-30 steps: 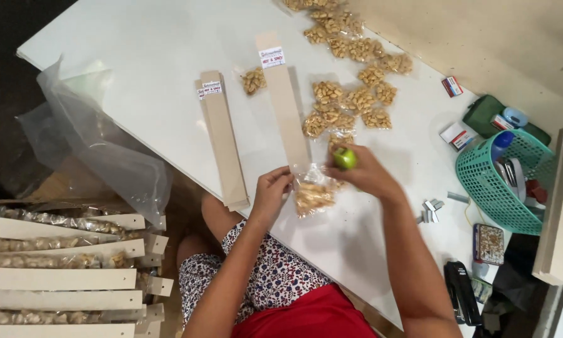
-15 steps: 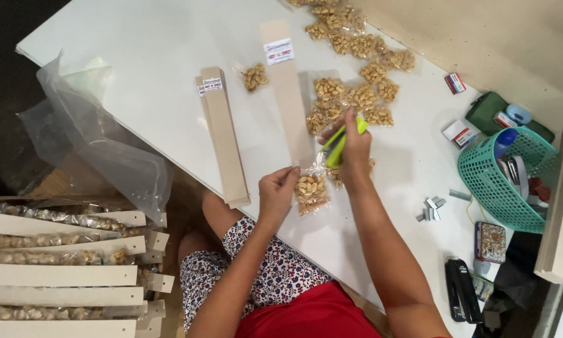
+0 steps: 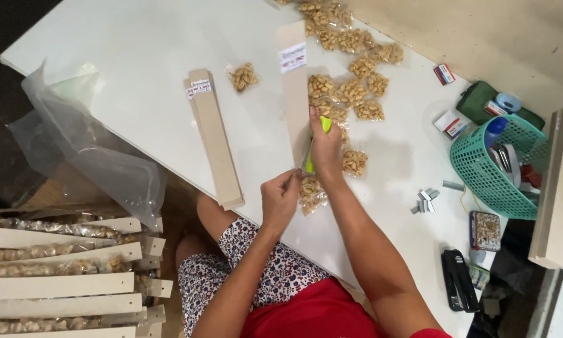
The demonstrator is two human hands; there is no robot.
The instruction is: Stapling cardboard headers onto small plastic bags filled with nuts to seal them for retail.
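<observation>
My right hand (image 3: 325,147) is closed around a green stapler (image 3: 316,143), and it presses on the lower end of a long cardboard strip (image 3: 293,87) that lies on the white table (image 3: 137,75). My left hand (image 3: 280,199) pinches the top of a small clear bag of nuts (image 3: 311,193), just under the stapler and touching the strip's end. Beyond my right hand many more nut bags (image 3: 347,69) lie in a loose pile. To the left of my left hand lies a second stack of strips (image 3: 214,138). Far to the right stands a green basket (image 3: 482,169).
</observation>
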